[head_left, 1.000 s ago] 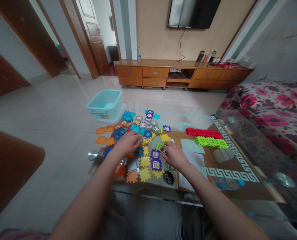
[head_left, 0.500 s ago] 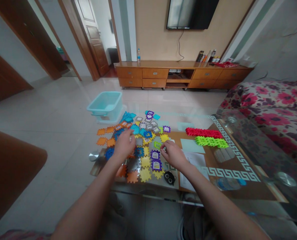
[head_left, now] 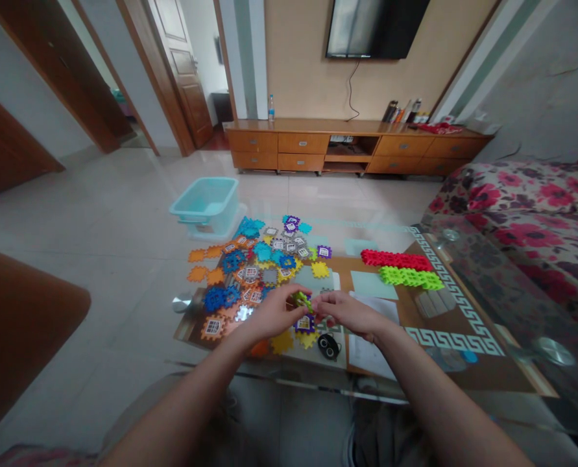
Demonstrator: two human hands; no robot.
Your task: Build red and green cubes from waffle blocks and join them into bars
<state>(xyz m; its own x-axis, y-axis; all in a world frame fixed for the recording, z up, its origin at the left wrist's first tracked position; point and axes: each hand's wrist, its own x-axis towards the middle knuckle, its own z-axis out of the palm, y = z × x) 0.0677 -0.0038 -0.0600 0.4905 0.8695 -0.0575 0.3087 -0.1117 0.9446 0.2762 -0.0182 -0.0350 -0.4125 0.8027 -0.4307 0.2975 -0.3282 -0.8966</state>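
A lime-green interlocking plastic tile [head_left: 302, 299] is held between my two hands, low over the glass table. My left hand [head_left: 279, 312] has its thumb and fingers closed on the tile's left side. At the tile's right edge, the fingers of my right hand [head_left: 349, 312] are pinched together on it, partly hiding it. A purple window tile [head_left: 305, 322] lies just below the hands, and a yellow tile [head_left: 281, 341] is by my left wrist. Loose orange tiles [head_left: 213, 327], blue tiles [head_left: 215, 298] and grey tiles [head_left: 270, 277] spread out to the left.
A joined red strip [head_left: 396, 259] and a lime-green strip [head_left: 410, 277] lie at the right of the glass table. Papers [head_left: 366, 353] and a black round-eyed item [head_left: 328, 346] are near its front. A turquoise bin [head_left: 211, 201] stands beyond the table's left end.
My left hand has come from the blue and orange tiles rightward and nearer. The lime-green tile has left the table and is between both hands; my right hand has shifted slightly nearer.
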